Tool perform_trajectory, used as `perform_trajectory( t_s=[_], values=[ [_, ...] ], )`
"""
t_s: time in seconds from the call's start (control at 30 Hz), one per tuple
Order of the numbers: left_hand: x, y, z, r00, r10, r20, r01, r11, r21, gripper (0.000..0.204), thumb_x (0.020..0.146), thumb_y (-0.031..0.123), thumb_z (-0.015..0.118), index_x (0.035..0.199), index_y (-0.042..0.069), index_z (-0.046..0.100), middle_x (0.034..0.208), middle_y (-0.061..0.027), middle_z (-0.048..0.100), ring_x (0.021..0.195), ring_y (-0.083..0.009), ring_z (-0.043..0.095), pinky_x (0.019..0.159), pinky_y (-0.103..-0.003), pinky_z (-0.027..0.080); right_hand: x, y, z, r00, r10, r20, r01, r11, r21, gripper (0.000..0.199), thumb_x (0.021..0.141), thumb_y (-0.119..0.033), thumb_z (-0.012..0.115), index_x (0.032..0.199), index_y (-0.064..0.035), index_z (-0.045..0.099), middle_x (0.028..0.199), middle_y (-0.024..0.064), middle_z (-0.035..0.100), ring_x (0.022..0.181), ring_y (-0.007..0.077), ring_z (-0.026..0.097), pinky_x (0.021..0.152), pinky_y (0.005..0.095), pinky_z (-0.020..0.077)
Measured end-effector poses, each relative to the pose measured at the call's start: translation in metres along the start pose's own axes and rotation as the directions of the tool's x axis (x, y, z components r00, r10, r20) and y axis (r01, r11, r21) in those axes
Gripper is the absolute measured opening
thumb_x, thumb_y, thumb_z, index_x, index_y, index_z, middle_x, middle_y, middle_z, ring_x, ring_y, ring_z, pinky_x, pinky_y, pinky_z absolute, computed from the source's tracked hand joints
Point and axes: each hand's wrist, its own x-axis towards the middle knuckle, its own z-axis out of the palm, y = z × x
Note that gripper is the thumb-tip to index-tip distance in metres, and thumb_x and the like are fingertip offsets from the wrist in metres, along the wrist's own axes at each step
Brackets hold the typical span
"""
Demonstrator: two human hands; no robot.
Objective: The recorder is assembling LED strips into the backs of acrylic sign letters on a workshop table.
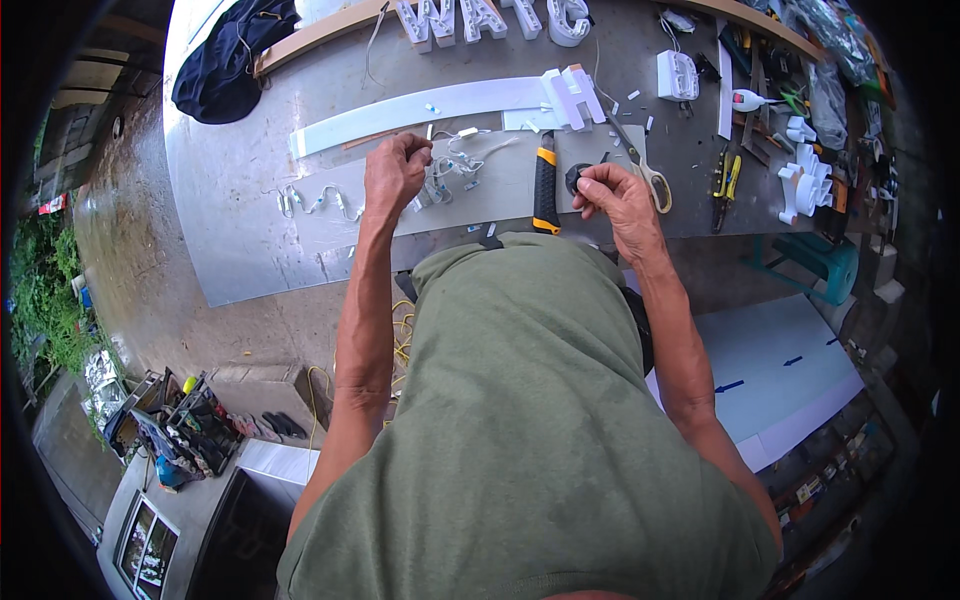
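Observation:
My left hand [395,175] is closed in a pinch above the table, beside a string of small LED modules [437,188] on thin white wires. What sits between its fingertips is too small to make out. In my right hand [617,202] is a small roll of black tape [574,179], pinched between thumb and fingers. Between the hands lies a utility knife [545,190] with a black and yellow handle. Scissors [656,183] with pale handles rest just beyond the right hand. Farther back, a white block letter [573,98] lies at the end of a long white strip [430,108].
Several white channel letters [485,22] stand along the back beside a wooden bar [320,38]. Dark cloth [235,62] lies back left. Yellow-handled pliers [728,177] and other tools crowd the right side. A green stool [818,265] and a white panel [770,370] are below right.

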Motion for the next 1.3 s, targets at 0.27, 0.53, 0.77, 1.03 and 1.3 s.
perform_trajectory(
  t_s=[0.27, 0.53, 0.77, 1.03, 1.3],
  values=[
    [-0.013, 0.002, -0.014, 1.000, 0.010, -0.018, -0.012, 0.997, -0.076, 0.020, 0.093, 0.012, 0.063, 0.105, 0.002, 0.074, 0.087, -0.0109, 0.077, 0.081, -0.0189, 0.074, 0.078, -0.031, 0.055, 0.001, 0.004, -0.004, 1.000, 0.023, 0.015, -0.024, 1.000, 0.014, 0.014, 0.096, -0.013, 0.069, 0.102, -0.0005, 0.067, 0.087, 0.0057, 0.069, 0.079, 0.0128, 0.068, 0.067, 0.0254, 0.0527],
    [-0.028, -0.007, -0.019, 0.993, 0.117, -0.027, -0.117, 0.993, -0.014, 0.023, 0.092, 0.017, 0.068, 0.108, 0.001, 0.074, 0.091, -0.0130, 0.077, 0.085, -0.0191, 0.074, 0.080, -0.032, 0.056, 0.001, 0.004, -0.001, 0.997, 0.045, 0.062, -0.050, 0.995, 0.082, 0.015, 0.097, -0.013, 0.069, 0.105, -0.0009, 0.067, 0.088, 0.0060, 0.069, 0.078, 0.0141, 0.068, 0.067, 0.0272, 0.0534],
    [-0.045, -0.002, -0.005, 0.998, -0.040, 0.040, 0.047, 0.983, -0.176, 0.027, 0.087, 0.024, 0.076, 0.101, 0.000, 0.077, 0.084, -0.0112, 0.077, 0.078, -0.0152, 0.072, 0.075, -0.030, 0.056, 0.007, -0.010, 0.037, 0.979, 0.112, 0.169, -0.134, 0.983, 0.127, 0.015, 0.096, -0.014, 0.070, 0.106, -0.0023, 0.066, 0.090, 0.0071, 0.070, 0.075, 0.0143, 0.069, 0.060, 0.0253, 0.0536],
    [-0.070, -0.008, 0.024, 0.991, -0.023, -0.130, -0.003, 0.982, -0.190, 0.032, 0.088, 0.028, 0.076, 0.105, 0.001, 0.075, 0.086, -0.0100, 0.076, 0.080, -0.0144, 0.070, 0.076, -0.032, 0.055, 0.025, -0.005, 0.088, 0.944, 0.166, 0.286, -0.199, 0.976, 0.092, 0.020, 0.092, -0.015, 0.073, 0.103, 0.0003, 0.066, 0.092, 0.0093, 0.070, 0.072, 0.0157, 0.070, 0.049, 0.0251, 0.0540],
    [-0.076, -0.003, 0.023, 0.998, -0.021, -0.060, 0.006, 0.970, -0.242, 0.033, 0.091, 0.033, 0.075, 0.104, 0.004, 0.078, 0.081, -0.0078, 0.075, 0.076, -0.0125, 0.066, 0.071, -0.029, 0.052, 0.046, 0.033, 0.095, 0.947, 0.180, 0.266, -0.222, 0.965, 0.139, 0.018, 0.093, -0.014, 0.072, 0.105, -0.0037, 0.065, 0.107, 0.0115, 0.072, 0.082, 0.0188, 0.071, 0.062, 0.0296, 0.0573]
  ],
)
